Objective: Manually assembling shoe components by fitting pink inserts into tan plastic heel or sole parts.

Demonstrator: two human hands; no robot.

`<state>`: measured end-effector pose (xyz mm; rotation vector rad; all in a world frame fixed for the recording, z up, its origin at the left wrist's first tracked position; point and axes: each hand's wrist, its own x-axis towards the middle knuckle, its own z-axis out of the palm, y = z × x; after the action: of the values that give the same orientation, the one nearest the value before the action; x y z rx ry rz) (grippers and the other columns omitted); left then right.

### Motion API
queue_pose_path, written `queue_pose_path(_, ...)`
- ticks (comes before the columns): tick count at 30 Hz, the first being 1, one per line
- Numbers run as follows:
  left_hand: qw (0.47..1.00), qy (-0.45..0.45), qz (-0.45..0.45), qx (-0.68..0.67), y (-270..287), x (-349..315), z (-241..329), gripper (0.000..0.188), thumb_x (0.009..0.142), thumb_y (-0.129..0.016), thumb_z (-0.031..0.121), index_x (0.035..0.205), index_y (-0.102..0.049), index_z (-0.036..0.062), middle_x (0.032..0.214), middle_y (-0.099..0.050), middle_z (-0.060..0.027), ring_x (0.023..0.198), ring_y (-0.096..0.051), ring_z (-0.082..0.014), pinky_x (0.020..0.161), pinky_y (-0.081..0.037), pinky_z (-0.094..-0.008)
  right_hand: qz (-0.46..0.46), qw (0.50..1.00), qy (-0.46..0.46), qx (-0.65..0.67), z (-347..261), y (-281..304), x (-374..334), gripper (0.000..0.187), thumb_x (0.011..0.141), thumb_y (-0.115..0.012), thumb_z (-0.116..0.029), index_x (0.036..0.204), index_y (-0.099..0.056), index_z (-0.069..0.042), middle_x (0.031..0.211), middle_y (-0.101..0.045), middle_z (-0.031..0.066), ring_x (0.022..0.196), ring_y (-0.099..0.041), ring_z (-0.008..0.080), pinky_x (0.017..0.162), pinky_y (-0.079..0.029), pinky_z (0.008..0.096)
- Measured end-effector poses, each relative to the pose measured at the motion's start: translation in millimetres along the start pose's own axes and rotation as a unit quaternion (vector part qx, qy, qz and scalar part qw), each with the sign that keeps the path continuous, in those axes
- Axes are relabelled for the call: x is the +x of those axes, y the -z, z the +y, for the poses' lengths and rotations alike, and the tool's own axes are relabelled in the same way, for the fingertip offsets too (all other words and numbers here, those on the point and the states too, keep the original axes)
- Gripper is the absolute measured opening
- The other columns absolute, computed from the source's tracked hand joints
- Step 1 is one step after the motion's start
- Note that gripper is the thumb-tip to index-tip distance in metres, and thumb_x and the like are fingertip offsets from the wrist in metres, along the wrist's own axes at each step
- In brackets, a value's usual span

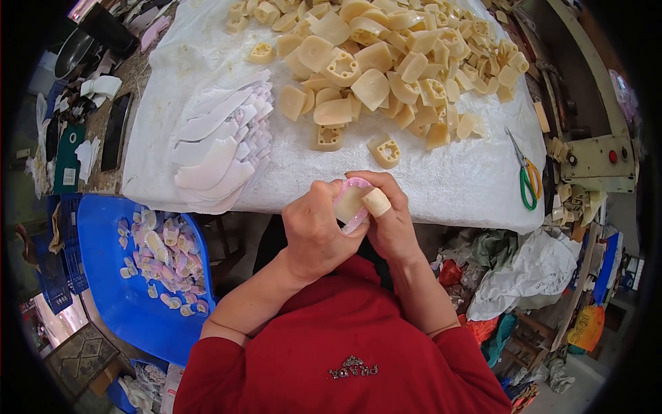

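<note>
My left hand (316,224) and my right hand (392,217) meet in front of my chest, just off the table's front edge. Between them they grip a cream plastic shoe heel (350,205) with a pink glittery cover strip around its rim. Both hands have their fingers curled round it. A beige wrap covers my right thumb. Beyond my hands lies a large heap of bare cream shoe heels (372,86), with one loose heel (385,151) nearest to me. To the left, overlapping pale lilac cut cover pieces (224,141) lie in a fanned stack.
A white woven sheet (476,183) covers the table. Scissors (527,179) with green and orange handles lie at its right edge. A blue basin (124,290) at lower left holds several pink-covered heels (165,255). Crumpled bags (524,269) fill the lower right. A phone (116,131) lies left.
</note>
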<state>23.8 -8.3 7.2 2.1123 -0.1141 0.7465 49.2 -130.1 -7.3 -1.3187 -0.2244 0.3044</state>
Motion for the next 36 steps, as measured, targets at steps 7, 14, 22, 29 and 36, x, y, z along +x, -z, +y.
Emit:
queue_pose_path(7, 1.000, -0.002, 0.025, 0.015, 36, -7, -18, 0.044, 0.063, -0.079, 0.011, 0.097, -0.053, 0.0000, 0.071, -0.059, -0.0122, 0.061, -0.062, -0.0269, 0.053, -0.050, -0.0323, -0.104, 0.980, 0.090, -0.141, -8, -21, 11, 0.032, 0.096, -0.047, -0.025, 0.116, -0.055, -0.001, 0.093, -0.058, 0.0088, 0.086, -0.055, 0.0202, 0.077, -0.045, 0.0304)
queue_pose_path(14, 0.938, 0.232, 0.218, 0.140, 157, -68, -95, 0.048, 0.070, -0.075, 0.011, 0.113, -0.054, 0.0024, 0.106, -0.056, -0.0115, 0.093, -0.056, -0.0204, 0.077, -0.047, -0.0304, -0.139, 0.850, 0.308, -0.404, -38, -71, 67, 0.026, 0.078, -0.063, -0.008, 0.103, -0.064, -0.009, 0.098, -0.054, 0.0084, 0.092, -0.048, 0.0272, 0.078, -0.039, 0.0360)
queue_pose_path(22, 0.871, 0.255, 0.240, 0.345, 208, -73, -109, 0.043, 0.079, -0.062, 0.008, 0.121, -0.053, 0.0013, 0.111, -0.055, -0.0116, 0.101, -0.053, -0.0265, 0.088, -0.041, -0.0334, -0.129, 0.756, 0.376, -0.519, -28, -113, 87, 0.020, 0.068, -0.063, -0.009, 0.087, -0.068, -0.015, 0.112, -0.049, 0.0076, 0.109, -0.040, 0.0296, 0.091, -0.025, 0.0456)
queue_pose_path(29, 0.984, 0.022, 0.028, 0.175, 150, 19, -62, 0.035, 0.092, -0.043, 0.016, 0.124, -0.052, 0.0034, 0.114, -0.061, -0.0144, 0.105, -0.055, -0.0264, 0.095, -0.036, -0.0350, -0.146, 0.722, 0.398, -0.547, -21, -110, 92, 0.007, 0.066, -0.061, -0.009, 0.071, -0.063, -0.013, 0.109, -0.050, 0.0074, 0.107, -0.041, 0.0280, 0.091, -0.024, 0.0456)
queue_pose_path(36, 0.967, 0.007, 0.025, 0.253, 137, 24, -56, 0.041, 0.094, -0.043, 0.025, 0.126, -0.047, -0.0011, 0.112, -0.059, -0.0187, 0.098, -0.057, -0.0311, 0.094, -0.033, -0.0384, -0.034, 0.830, 0.339, -0.441, -36, -52, 69, 0.023, 0.060, -0.061, 0.001, 0.080, -0.063, -0.011, 0.105, -0.051, 0.0077, 0.103, -0.043, 0.0297, 0.088, -0.032, 0.0412)
